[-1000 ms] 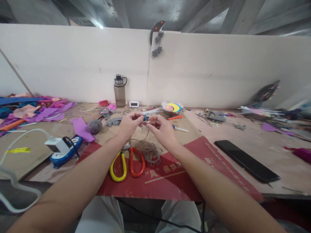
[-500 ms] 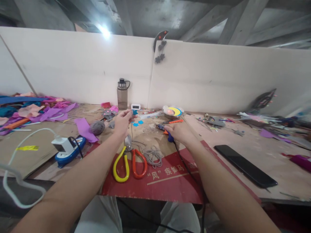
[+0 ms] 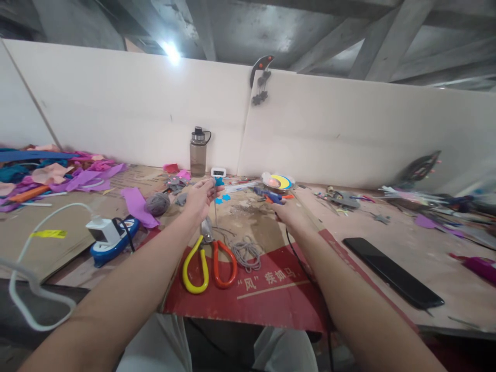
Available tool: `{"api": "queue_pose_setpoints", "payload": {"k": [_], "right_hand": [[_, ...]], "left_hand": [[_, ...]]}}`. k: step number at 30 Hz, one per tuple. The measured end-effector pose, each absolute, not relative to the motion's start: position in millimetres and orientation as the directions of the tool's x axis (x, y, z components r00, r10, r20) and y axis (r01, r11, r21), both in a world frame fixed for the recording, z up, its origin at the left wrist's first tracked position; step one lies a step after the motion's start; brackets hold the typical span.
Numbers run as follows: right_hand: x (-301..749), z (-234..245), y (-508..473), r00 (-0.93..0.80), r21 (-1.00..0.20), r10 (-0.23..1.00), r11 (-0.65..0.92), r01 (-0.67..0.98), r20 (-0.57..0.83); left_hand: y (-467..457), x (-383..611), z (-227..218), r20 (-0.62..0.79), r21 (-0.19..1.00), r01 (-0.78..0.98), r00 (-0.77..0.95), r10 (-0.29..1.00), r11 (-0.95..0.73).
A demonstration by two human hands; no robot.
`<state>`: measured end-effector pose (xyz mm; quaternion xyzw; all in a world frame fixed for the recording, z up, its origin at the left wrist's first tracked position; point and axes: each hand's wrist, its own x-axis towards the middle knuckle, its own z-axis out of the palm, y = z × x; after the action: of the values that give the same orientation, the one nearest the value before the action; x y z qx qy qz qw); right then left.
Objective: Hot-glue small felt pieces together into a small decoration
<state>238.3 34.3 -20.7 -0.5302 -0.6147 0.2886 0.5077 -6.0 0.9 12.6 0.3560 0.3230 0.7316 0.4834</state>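
Observation:
My left hand (image 3: pixel 202 198) pinches a small blue star-shaped felt piece (image 3: pixel 219 182) between thumb and fingers, held up over the worktable. A thin grey cord hangs below it. To the right, my right hand (image 3: pixel 290 211) is wrapped around a blue glue gun (image 3: pixel 273 197) with a black cable trailing down; its tip points left. More blue felt shapes (image 3: pixel 226 197) lie on the board between the hands. Nearer me are scissors (image 3: pixel 207 264) with one yellow and one red handle, beside a coil of grey cord (image 3: pixel 247 254).
A water bottle (image 3: pixel 198 154) and a small white timer (image 3: pixel 218 172) stand by the white partition. Felt scraps (image 3: pixel 58 173) and a power strip (image 3: pixel 114 240) are at left. A black phone (image 3: pixel 391 271) lies at right; a round dish (image 3: pixel 277 182) sits behind the glue gun.
My right hand has lifted the glue gun off the board and turned it slightly. My left hand still holds the star piece. The whole view has shifted slightly.

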Motion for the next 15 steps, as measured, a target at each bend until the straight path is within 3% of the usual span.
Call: {"api": "queue_pose_setpoints", "payload": {"k": [2,8,12,15], "right_hand": [[234.2,-11.0,29.8,0.127,-0.917,0.954,0.217,0.336,0.273],[211.3,14.8,-2.0,-0.016,-0.916,0.917,0.398,-0.045,0.399],[200.6,21.8,-18.6,-0.141,-0.894,0.883,0.445,-0.05,0.448],[198.5,21.3,-23.5,-0.162,-0.872,0.864,0.488,0.041,0.476]], "left_hand": [[1.8,-6.4,11.5,0.194,0.811,-0.494,-0.277,0.941,-0.313],[3.0,-6.2,7.5,0.119,0.852,-0.47,-0.255,0.959,-0.231],[3.7,-5.0,5.3,0.133,0.862,-0.452,-0.234,0.963,-0.229],[2.0,-2.0,5.8,0.169,0.864,-0.438,-0.212,0.963,-0.248]]}}
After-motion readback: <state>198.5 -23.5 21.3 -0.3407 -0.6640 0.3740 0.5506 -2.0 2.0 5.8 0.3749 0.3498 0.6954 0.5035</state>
